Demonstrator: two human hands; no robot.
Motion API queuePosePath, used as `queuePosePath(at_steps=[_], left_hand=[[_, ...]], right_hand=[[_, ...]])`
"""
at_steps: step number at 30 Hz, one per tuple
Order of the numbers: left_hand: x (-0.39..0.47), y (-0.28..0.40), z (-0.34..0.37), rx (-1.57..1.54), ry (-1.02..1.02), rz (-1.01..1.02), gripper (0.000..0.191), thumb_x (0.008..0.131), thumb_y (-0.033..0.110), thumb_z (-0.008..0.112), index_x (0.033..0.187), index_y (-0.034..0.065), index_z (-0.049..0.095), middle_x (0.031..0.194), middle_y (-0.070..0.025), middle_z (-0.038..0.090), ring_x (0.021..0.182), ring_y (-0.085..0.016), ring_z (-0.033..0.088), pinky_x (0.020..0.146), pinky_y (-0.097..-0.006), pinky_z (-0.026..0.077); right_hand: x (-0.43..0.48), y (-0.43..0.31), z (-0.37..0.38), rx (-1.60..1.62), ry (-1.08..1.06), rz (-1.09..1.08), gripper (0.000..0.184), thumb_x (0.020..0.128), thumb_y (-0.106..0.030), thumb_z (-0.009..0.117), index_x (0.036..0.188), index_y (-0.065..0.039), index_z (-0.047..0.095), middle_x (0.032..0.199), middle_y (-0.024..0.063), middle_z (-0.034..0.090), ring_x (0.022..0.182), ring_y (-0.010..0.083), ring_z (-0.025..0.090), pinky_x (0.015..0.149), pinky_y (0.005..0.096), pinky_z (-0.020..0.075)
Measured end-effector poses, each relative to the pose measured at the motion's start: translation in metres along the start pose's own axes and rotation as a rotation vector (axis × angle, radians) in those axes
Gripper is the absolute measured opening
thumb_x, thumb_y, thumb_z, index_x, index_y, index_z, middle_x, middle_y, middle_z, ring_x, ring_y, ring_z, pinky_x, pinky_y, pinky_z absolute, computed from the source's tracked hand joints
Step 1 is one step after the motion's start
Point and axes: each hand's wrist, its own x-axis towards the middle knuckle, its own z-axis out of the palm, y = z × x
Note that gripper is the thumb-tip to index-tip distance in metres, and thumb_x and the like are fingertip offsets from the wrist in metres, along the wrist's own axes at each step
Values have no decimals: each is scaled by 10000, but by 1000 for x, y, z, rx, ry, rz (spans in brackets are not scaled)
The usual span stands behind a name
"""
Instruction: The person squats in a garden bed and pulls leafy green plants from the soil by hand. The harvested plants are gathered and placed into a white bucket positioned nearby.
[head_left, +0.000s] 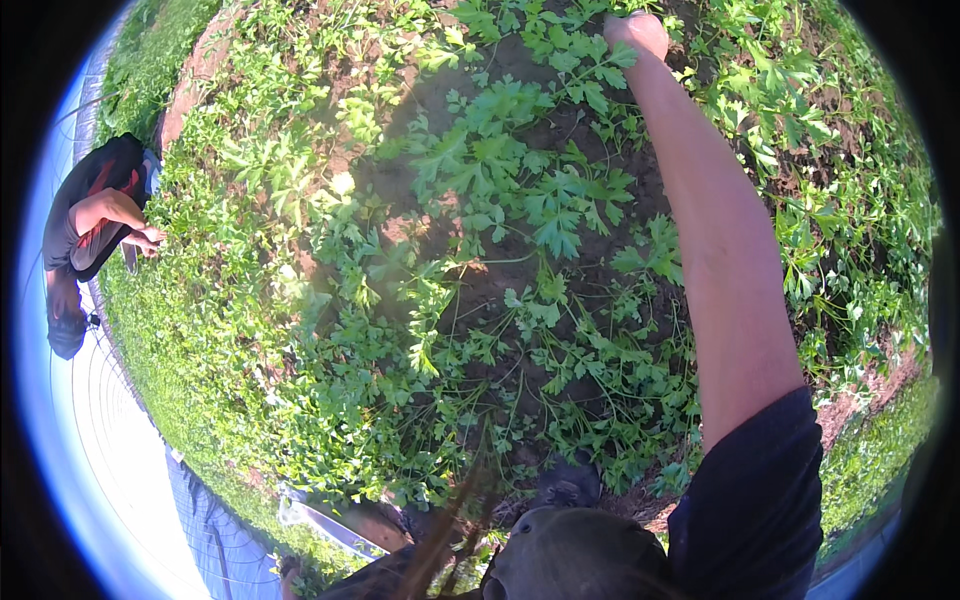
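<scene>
My right hand (637, 34) reaches far forward to the top edge of the view, its fingers curled in among the stems of leafy, parsley-like plants (517, 150). Whether anything is inside that fist is hidden, as the fingertips face away. The bare right forearm crosses the plants from a dark short sleeve. At the bottom left, a small skin-coloured patch, perhaps my left hand (288, 582), shows beside a clump of green leaves (300, 571). It is too small and cut off to tell its grip. Dark soil (517, 60) shows between the plants before me.
A dark shoe (568, 484) stands at the near edge of the plants, by a cap (577, 551). A pale tray-like edge (334, 529) lies lower left. Another person (97, 210) bends over the greens at far left. Hooped plastic sheeting (217, 525) bounds the left side.
</scene>
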Motion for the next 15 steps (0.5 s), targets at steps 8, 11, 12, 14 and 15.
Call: queuePosePath(at_steps=[8,11,12,14,15], left_hand=[[-1,3,-2,6,-15,4,382,878,216,645,1177,17,517,940,-50,618,769,-147,608,622,-284,499],[-2,1,-5,6,-14,0,387,879,216,648,1181,14,517,945,-49,619,774,-145,607,629,-284,499],[0,0,-5,4,-23,2,388,879,216,649,1183,14,517,947,-49,619,776,-144,607,631,-283,499],[1,1,-4,10,-34,5,392,879,216,651,1186,12,518,950,-48,620,779,-142,606,636,-283,500],[0,1,-4,6,-37,8,393,880,216,652,1188,12,518,951,-48,620,781,-142,606,638,-283,500]], right_hand=[[-27,3,-17,611,96,191,360,828,-286,630,1031,10,596,932,194,672,780,280,680,698,386,548],[-83,-19,-58,943,28,255,317,868,-223,584,1082,9,548,943,207,668,714,281,688,637,396,557],[-93,-20,-67,1052,11,274,305,881,-201,569,1099,8,532,947,211,667,693,281,690,617,399,560],[-99,-9,-75,1094,-42,268,196,924,-168,473,1044,-15,495,846,188,661,531,233,641,468,347,528],[-99,6,-76,1009,-82,201,190,924,-170,466,1030,-14,493,838,180,661,519,229,631,471,345,527]])
